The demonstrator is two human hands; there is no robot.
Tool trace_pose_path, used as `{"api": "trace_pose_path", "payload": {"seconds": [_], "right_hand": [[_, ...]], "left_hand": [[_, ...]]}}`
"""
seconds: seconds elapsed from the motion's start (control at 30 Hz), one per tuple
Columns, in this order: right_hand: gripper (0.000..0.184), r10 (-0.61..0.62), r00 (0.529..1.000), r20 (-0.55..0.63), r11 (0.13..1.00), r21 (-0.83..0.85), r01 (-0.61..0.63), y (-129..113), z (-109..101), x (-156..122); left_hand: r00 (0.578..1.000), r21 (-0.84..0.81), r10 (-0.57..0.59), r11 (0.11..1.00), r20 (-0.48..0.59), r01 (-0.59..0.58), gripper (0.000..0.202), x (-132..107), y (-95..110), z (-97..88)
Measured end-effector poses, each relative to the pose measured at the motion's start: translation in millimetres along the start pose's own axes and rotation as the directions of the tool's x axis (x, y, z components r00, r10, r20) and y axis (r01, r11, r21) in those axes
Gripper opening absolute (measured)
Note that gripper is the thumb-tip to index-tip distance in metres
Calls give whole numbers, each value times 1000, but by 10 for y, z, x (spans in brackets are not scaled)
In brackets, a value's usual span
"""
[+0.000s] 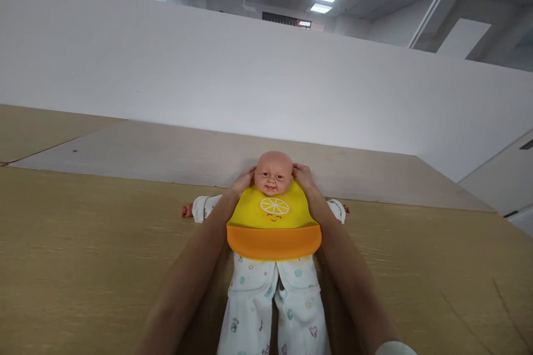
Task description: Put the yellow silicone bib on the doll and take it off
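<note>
A baby doll (273, 169) lies on its back on the table, its arms spread to the sides, in white printed clothes (254, 299). Over its chest lies a yellow bib (275, 215) with a citrus-slice print and an orange pocket along the bottom. At the left of the doll's neck, my left hand (245, 179) is closed on the bib's upper edge, fingertips going behind the head. My right hand (303, 173) is closed at the other side of the neck, by the doll's ear. The bib's neck ends and part of my fingers are hidden behind the head.
The wooden tabletop (104, 255) extends to both sides, with a paler grey strip (166, 147) along its far side. Behind that rises a white partition (250, 77) topped by glass panels. A white surface with a dark slot (527, 145) is at the right.
</note>
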State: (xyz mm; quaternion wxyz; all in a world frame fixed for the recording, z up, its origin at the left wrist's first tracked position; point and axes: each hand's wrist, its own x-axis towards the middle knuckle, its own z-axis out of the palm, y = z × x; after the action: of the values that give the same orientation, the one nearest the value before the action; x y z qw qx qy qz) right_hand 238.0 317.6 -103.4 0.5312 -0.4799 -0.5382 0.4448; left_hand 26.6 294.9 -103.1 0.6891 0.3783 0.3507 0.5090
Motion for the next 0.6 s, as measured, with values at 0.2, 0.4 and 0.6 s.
{"api": "trace_pose_path", "payload": {"seconds": [0.2,0.4,0.6], "right_hand": [[13,3,989,-145,997,-82,-15,39,25,91],[22,17,997,-69,1000,-24,-19,-78,4,28],[32,46,999,22,997,53,-47,-220,-24,-76]], "left_hand": [[998,-42,-38,998,58,41,36,-39,-3,42],[996,-97,62,994,66,-55,46,6,-56,-68],[983,-22,182,983,14,-182,49,0,44,-83]]}}
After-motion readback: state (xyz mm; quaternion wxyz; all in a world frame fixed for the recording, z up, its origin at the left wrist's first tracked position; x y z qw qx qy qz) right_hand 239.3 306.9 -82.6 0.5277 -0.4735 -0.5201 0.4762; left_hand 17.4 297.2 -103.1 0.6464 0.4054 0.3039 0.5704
